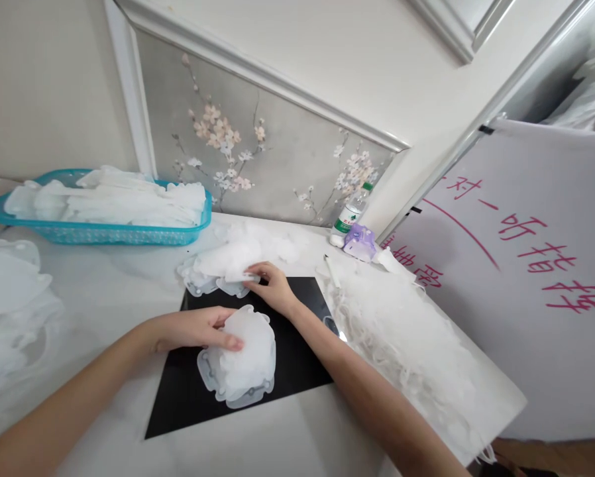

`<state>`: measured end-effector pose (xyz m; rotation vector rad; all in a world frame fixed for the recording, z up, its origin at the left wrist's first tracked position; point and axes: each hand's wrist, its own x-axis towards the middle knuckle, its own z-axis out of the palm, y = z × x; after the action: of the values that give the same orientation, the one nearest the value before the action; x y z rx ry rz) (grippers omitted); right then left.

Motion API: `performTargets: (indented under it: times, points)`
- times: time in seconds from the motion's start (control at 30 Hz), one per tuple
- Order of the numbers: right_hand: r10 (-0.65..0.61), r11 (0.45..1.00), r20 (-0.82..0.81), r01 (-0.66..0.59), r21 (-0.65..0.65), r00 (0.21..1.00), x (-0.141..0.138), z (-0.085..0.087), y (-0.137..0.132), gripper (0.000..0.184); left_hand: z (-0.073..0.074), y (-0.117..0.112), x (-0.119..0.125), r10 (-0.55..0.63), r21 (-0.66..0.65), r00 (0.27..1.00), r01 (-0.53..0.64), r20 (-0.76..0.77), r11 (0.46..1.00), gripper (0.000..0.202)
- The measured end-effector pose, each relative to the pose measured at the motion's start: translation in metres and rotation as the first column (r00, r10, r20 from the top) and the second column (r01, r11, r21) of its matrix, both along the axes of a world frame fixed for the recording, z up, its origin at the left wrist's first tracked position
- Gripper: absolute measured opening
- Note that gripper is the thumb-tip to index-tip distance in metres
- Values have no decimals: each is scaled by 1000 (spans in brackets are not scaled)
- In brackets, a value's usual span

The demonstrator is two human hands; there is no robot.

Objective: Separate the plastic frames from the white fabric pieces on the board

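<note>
My left hand (198, 329) lies curled over a stack of white non-woven masks (242, 358) in the middle of a black mat (297, 358). Beyond it, my right hand (272, 288) pinches the edge of a white mask (232, 262) in a looser pile at the mat's far edge. The two hands are apart. The lower layers of the stack show scalloped, translucent edges. My left fingers hide part of its top.
A teal plastic basket (99, 228) full of white masks stands at the back left. More white masks (9, 298) lie at the left. A heap of white strips (401, 331) lies to the right, near a water bottle (350, 212) and a purple packet (360, 243). A board with red characters (516, 265) stands at the right.
</note>
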<state>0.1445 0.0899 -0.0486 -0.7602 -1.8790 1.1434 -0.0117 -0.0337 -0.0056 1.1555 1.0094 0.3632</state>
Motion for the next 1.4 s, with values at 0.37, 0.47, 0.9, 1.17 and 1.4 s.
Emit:
performTargets:
  times: [0.37, 0.47, 0.9, 1.17, 1.4]
  points:
    - [-225, 974, -29, 225, -4, 974, 67, 7, -86, 15, 1, 1, 0, -31, -1, 1000, 31, 5, 1000, 52]
    - [-233, 972, -52, 234, 3, 971, 68, 15, -89, 27, 3, 1, 0, -27, -4, 999, 27, -38, 1000, 53]
    - [-281, 903, -213, 183, -388, 936, 80, 36, -95, 43, 5, 3, 1, -27, 0, 995, 27, -95, 1000, 58]
    - [47, 928, -79, -73, -364, 996, 74, 33, -108, 44, 4, 4, 1, -64, -8, 996, 64, -65, 998, 57]
    - [-98, 864, 163, 3, 503, 982, 81, 33, -107, 38, 4, 3, 3, -23, 3, 999, 23, -37, 1000, 45]
